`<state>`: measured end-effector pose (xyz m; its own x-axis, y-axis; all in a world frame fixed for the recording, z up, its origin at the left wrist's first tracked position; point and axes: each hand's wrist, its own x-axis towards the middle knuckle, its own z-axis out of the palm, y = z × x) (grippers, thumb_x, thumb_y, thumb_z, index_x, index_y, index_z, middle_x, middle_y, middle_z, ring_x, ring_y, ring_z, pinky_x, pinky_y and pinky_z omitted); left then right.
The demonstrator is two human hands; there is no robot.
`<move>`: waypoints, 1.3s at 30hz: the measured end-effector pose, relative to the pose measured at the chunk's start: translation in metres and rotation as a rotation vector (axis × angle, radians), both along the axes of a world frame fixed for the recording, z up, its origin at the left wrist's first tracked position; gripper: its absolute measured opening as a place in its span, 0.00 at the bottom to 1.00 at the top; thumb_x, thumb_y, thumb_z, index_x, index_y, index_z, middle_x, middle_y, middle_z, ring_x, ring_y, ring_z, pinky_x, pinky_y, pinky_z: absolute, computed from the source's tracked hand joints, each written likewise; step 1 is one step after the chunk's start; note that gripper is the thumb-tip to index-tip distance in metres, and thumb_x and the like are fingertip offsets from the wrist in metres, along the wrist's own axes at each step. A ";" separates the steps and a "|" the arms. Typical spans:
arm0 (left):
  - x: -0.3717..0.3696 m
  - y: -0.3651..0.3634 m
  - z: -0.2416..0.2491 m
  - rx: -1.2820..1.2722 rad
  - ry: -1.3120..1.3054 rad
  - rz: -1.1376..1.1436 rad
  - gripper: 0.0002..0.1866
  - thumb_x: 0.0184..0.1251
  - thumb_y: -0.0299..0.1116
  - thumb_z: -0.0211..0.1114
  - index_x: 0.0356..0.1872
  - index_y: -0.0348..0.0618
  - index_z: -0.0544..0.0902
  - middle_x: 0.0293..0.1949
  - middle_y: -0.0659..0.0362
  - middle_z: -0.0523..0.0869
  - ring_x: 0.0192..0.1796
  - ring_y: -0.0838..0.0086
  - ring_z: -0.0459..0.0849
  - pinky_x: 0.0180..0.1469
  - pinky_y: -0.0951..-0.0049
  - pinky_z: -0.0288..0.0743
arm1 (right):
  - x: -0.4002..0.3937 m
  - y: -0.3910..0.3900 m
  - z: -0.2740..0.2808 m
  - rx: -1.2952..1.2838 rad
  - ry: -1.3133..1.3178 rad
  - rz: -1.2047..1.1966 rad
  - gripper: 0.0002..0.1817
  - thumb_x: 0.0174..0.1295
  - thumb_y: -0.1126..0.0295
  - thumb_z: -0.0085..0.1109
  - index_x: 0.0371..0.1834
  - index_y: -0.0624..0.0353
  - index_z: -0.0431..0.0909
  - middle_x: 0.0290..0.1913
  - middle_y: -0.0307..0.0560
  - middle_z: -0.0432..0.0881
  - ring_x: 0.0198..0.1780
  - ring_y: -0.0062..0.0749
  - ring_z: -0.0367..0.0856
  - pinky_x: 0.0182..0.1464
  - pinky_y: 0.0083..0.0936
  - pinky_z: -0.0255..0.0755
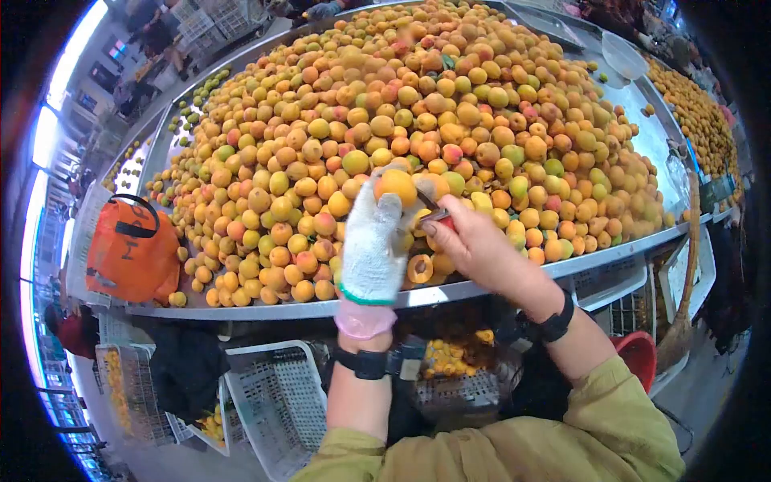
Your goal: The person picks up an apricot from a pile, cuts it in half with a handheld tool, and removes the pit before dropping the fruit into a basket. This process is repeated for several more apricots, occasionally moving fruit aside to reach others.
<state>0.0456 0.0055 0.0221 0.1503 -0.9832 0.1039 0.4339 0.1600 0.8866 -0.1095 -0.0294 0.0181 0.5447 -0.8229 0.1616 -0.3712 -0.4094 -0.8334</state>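
Observation:
My left hand [374, 237], in a white knit glove with a green hem over a pink cuff, holds an orange-yellow apricot [395, 187] in its fingers. My bare right hand [470, 241] is closed around a small knife [434, 215] with a red handle, its blade beside the held apricot. Just below the hands, a halved apricot [419, 269] lies cut side up near the table's front edge. A large heap of apricots [305, 161] spreads behind and around both hands.
An orange bag [132, 251] stands at the table's left end. Below the metal table rim [265, 311] are an empty white crate [277, 406], a crate with cut fruit [450, 359] and a red basin [637, 359]. A broom [677, 337] leans at the right.

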 end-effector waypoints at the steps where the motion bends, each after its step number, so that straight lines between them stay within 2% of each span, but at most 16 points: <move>1: -0.012 -0.002 -0.013 0.052 0.294 0.067 0.20 0.74 0.39 0.53 0.61 0.40 0.71 0.54 0.58 0.78 0.55 0.72 0.78 0.56 0.69 0.74 | 0.007 0.008 0.004 0.029 -0.127 -0.032 0.14 0.67 0.62 0.52 0.42 0.63 0.66 0.31 0.62 0.80 0.36 0.60 0.80 0.37 0.46 0.73; 4: -0.021 -0.003 -0.013 0.101 0.540 -0.004 0.21 0.73 0.40 0.55 0.61 0.39 0.71 0.52 0.58 0.79 0.54 0.73 0.78 0.55 0.72 0.73 | 0.006 0.007 0.003 0.008 -0.140 -0.074 0.13 0.67 0.63 0.51 0.41 0.63 0.65 0.30 0.62 0.80 0.35 0.60 0.80 0.36 0.47 0.72; 6: -0.010 0.000 0.003 0.102 0.061 0.059 0.22 0.71 0.34 0.57 0.61 0.33 0.69 0.53 0.55 0.79 0.55 0.73 0.78 0.57 0.76 0.71 | -0.005 -0.003 0.007 -0.016 -0.030 -0.010 0.13 0.67 0.64 0.50 0.44 0.63 0.67 0.30 0.62 0.80 0.36 0.60 0.80 0.35 0.47 0.72; 9: 0.000 -0.005 -0.001 0.058 -0.246 0.068 0.19 0.71 0.31 0.56 0.59 0.32 0.72 0.53 0.53 0.79 0.54 0.69 0.78 0.59 0.73 0.71 | -0.010 -0.006 -0.003 0.035 0.118 0.011 0.14 0.67 0.62 0.50 0.46 0.61 0.69 0.29 0.62 0.79 0.34 0.59 0.80 0.33 0.45 0.72; 11: 0.000 -0.005 -0.022 -0.042 -0.274 0.096 0.19 0.72 0.32 0.57 0.59 0.32 0.72 0.55 0.52 0.79 0.55 0.66 0.78 0.59 0.69 0.71 | -0.004 0.002 -0.004 0.102 -0.043 -0.031 0.09 0.66 0.65 0.52 0.41 0.59 0.70 0.28 0.58 0.75 0.33 0.51 0.79 0.33 0.40 0.71; 12: -0.007 -0.003 -0.026 -0.018 -0.108 0.113 0.20 0.72 0.35 0.56 0.60 0.34 0.72 0.55 0.52 0.78 0.56 0.65 0.78 0.59 0.67 0.72 | -0.002 -0.001 -0.026 -0.325 0.050 0.070 0.09 0.65 0.65 0.51 0.40 0.59 0.70 0.29 0.61 0.75 0.32 0.55 0.78 0.32 0.43 0.71; 13: -0.013 -0.002 -0.029 0.020 0.054 0.117 0.20 0.73 0.37 0.55 0.60 0.36 0.72 0.56 0.52 0.78 0.57 0.64 0.77 0.59 0.66 0.72 | 0.010 0.001 -0.031 0.110 -0.063 -0.051 0.10 0.64 0.64 0.51 0.40 0.59 0.69 0.30 0.63 0.76 0.31 0.60 0.78 0.31 0.47 0.71; 15: -0.011 -0.008 -0.027 0.015 0.544 -0.031 0.21 0.74 0.39 0.54 0.62 0.38 0.72 0.57 0.52 0.78 0.58 0.65 0.76 0.58 0.65 0.73 | 0.009 0.006 -0.013 0.069 0.002 -0.096 0.12 0.65 0.63 0.50 0.42 0.60 0.66 0.29 0.67 0.77 0.32 0.65 0.77 0.32 0.52 0.70; 17: 0.014 -0.013 -0.050 0.127 0.396 -0.007 0.24 0.73 0.41 0.54 0.63 0.38 0.69 0.59 0.53 0.76 0.58 0.65 0.76 0.59 0.66 0.71 | -0.002 0.000 -0.009 0.044 0.004 -0.026 0.13 0.67 0.62 0.49 0.43 0.61 0.65 0.27 0.65 0.77 0.32 0.65 0.77 0.33 0.51 0.69; 20: -0.003 -0.008 -0.003 -0.024 0.026 0.020 0.30 0.70 0.43 0.58 0.66 0.37 0.63 0.59 0.54 0.72 0.58 0.67 0.75 0.60 0.66 0.70 | -0.019 -0.005 0.018 0.049 0.075 0.030 0.15 0.67 0.60 0.49 0.41 0.63 0.68 0.30 0.66 0.79 0.36 0.63 0.79 0.38 0.51 0.71; 23: 0.001 -0.005 -0.004 -0.017 0.006 0.043 0.30 0.69 0.42 0.59 0.66 0.36 0.63 0.58 0.53 0.73 0.57 0.67 0.75 0.60 0.66 0.71 | -0.019 -0.003 0.020 0.086 0.073 0.114 0.14 0.68 0.61 0.48 0.43 0.61 0.65 0.27 0.62 0.77 0.33 0.62 0.78 0.35 0.51 0.68; 27: -0.014 -0.007 -0.025 0.061 0.424 0.013 0.24 0.72 0.42 0.55 0.62 0.37 0.69 0.55 0.54 0.77 0.56 0.69 0.77 0.56 0.69 0.74 | -0.010 0.007 0.028 0.071 0.019 0.027 0.14 0.68 0.60 0.48 0.42 0.60 0.64 0.28 0.61 0.77 0.34 0.60 0.78 0.35 0.50 0.68; 29: -0.011 -0.008 -0.032 -0.048 -0.039 0.135 0.24 0.72 0.43 0.57 0.60 0.36 0.71 0.53 0.53 0.79 0.56 0.68 0.78 0.56 0.68 0.75 | -0.011 0.000 0.023 0.060 0.080 0.028 0.14 0.68 0.60 0.48 0.42 0.60 0.64 0.26 0.61 0.77 0.33 0.60 0.78 0.35 0.49 0.69; 33: -0.002 -0.005 -0.009 -0.008 -0.021 -0.037 0.22 0.75 0.38 0.50 0.62 0.33 0.68 0.58 0.51 0.76 0.56 0.64 0.77 0.60 0.66 0.72 | -0.013 -0.001 0.014 0.011 0.016 0.079 0.14 0.68 0.59 0.49 0.42 0.60 0.63 0.25 0.61 0.77 0.31 0.61 0.78 0.34 0.49 0.69; 35: -0.014 -0.004 -0.018 0.103 0.446 -0.049 0.24 0.74 0.40 0.53 0.63 0.34 0.67 0.57 0.52 0.76 0.57 0.65 0.77 0.60 0.67 0.72 | -0.006 0.008 0.017 0.041 -0.010 0.019 0.15 0.68 0.59 0.50 0.41 0.60 0.63 0.25 0.60 0.77 0.31 0.61 0.78 0.33 0.49 0.70; 39: -0.014 -0.011 -0.030 0.161 0.471 0.051 0.24 0.74 0.41 0.54 0.64 0.39 0.67 0.58 0.54 0.76 0.58 0.68 0.76 0.59 0.68 0.72 | -0.003 0.002 0.004 0.116 -0.001 -0.061 0.15 0.68 0.59 0.50 0.41 0.60 0.63 0.26 0.61 0.78 0.32 0.61 0.78 0.34 0.50 0.70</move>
<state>0.0312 -0.0056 -0.0084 0.1925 -0.9714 -0.1394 0.7884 0.0685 0.6114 -0.1123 -0.0270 0.0217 0.4930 -0.8677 0.0640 -0.3918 -0.2871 -0.8741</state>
